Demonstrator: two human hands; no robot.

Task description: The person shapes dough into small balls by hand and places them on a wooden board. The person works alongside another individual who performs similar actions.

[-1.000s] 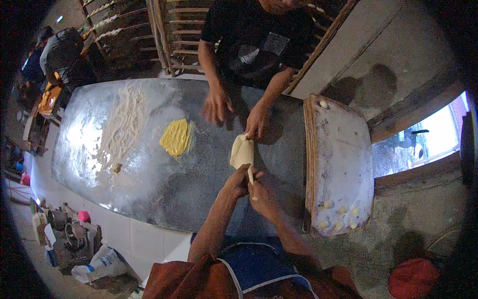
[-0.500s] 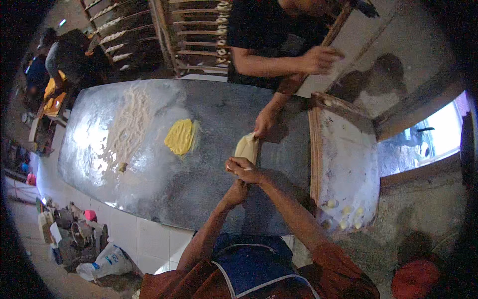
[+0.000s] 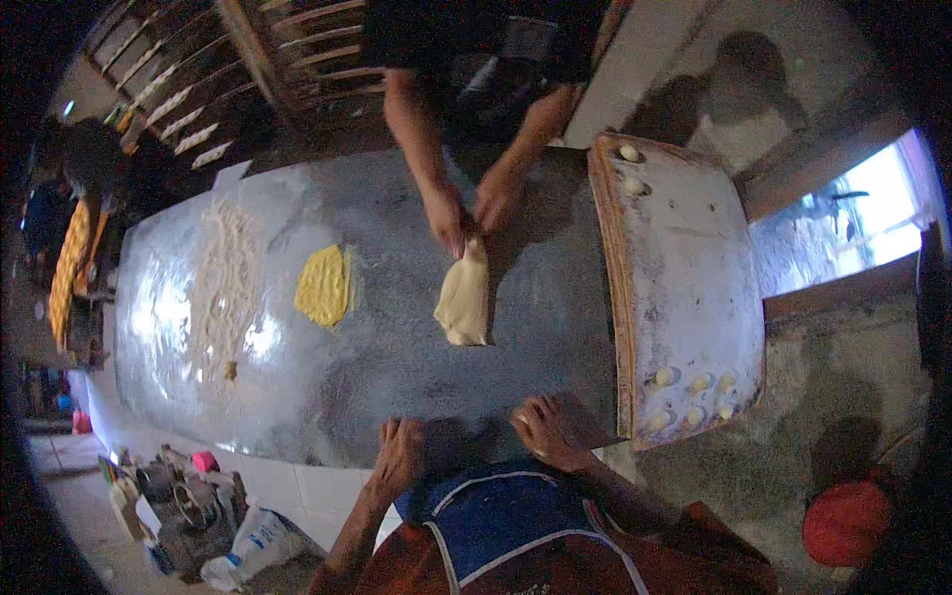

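Observation:
My left hand (image 3: 400,453) rests on the near edge of the dark table (image 3: 397,387), fingers forward and lying on the surface with nothing visible in them. To its right, my right hand (image 3: 550,433) lies on the same edge with fingers curled. A pale bit shows at its fingertips, too small to name. Beyond my hands, a stretched lump of pale dough (image 3: 463,302) lies on the table, apart from them. A person across from me grips its far end with both hands (image 3: 471,210). Left of the dough is a flat yellow mass (image 3: 323,287), soft-looking.
A smear of whitish paste (image 3: 226,278) covers the table's left part. At the right stands a wooden-edged pale board (image 3: 684,288) with several small dough balls. Racks (image 3: 188,109) rise behind. Below left are a metal machine (image 3: 193,501) and a white bag (image 3: 263,545).
Both my hands have let go of the dough and drawn back to the near edge. The other person now holds it with two hands, not one. My view has shifted.

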